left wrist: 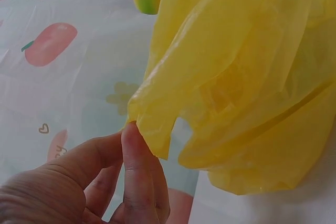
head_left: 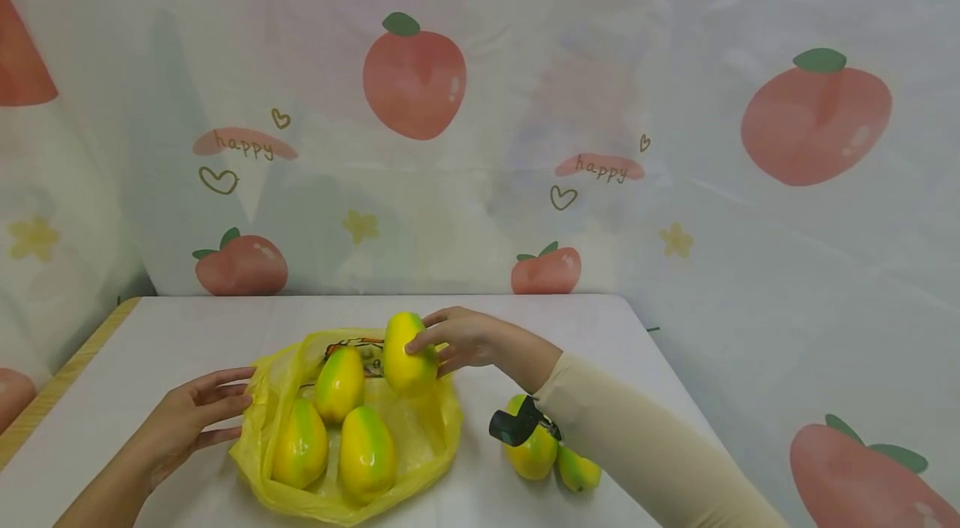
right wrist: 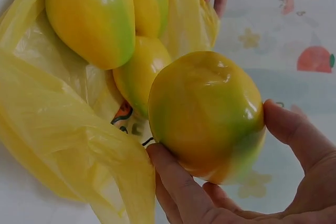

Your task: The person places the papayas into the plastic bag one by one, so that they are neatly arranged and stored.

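Right hand (head_left: 467, 338): fingers (head_left: 427, 338) pinched a fruit (head_left: 407, 363) over the bag (head_left: 442, 457); slickness risked a drop.
Left hand (head_left: 183, 420): fingers (left wrist: 139, 177) pinched the bag's left edge; tugging could have torn it.

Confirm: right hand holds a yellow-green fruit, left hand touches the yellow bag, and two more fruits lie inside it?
Not two: three fruits lie inside the yellow bag, as the head view shows. The rest stands.

You faced a pale backdrop (head_left: 472, 216) printed with red fruits (head_left: 415, 85), yellow flowers (head_left: 361, 226) and "happy" labels (head_left: 245, 144), behind a wood-edged white tabletop (head_left: 187, 336).
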`<state>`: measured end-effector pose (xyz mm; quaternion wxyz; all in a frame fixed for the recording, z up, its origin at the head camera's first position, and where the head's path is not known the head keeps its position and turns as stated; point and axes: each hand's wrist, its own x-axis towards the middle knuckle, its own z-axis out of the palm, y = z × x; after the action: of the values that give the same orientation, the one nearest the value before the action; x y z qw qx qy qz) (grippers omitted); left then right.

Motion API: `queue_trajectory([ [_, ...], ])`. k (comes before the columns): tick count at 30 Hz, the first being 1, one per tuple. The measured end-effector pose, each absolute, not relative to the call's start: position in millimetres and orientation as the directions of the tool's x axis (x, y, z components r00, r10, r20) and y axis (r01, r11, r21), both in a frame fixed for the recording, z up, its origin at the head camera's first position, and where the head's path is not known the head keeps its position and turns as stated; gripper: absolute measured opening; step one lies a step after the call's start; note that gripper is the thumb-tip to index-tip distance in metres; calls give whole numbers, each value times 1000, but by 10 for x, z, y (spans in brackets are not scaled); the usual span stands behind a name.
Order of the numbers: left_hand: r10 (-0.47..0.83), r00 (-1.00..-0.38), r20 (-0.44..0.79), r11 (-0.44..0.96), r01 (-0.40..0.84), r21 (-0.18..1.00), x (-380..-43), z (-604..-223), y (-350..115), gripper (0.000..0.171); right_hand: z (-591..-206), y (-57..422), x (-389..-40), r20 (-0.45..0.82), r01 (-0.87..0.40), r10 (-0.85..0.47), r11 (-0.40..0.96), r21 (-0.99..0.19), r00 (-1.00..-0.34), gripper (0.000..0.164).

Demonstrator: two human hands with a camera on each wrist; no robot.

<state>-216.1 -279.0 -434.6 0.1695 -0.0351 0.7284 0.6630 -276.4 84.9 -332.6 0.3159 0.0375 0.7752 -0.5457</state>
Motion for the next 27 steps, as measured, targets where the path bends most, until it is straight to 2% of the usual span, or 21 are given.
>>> queue_trajectory([
  [7,174,-941,-291,112,-275,955,-2161,-4350,-2800,41,-3402,731,-2803,-547,419,-290,401,-814,-785,69],
  [13,176,-941,-289,115,-272,956,-2170,-4359,-2802,46,-3494,637,-2851,-562,430,-265,423,-798,-784,67],
  [22,178,-942,-284,117,-267,957,-2177,-4360,-2805,50,-3524,509,-2893,-569,433,-254,434,-790,-782,53],
  [27,182,-942,-282,118,-264,957,-2181,-4364,-2814,51,-3481,453,-2888,-559,416,-270,439,-796,-784,55],
])
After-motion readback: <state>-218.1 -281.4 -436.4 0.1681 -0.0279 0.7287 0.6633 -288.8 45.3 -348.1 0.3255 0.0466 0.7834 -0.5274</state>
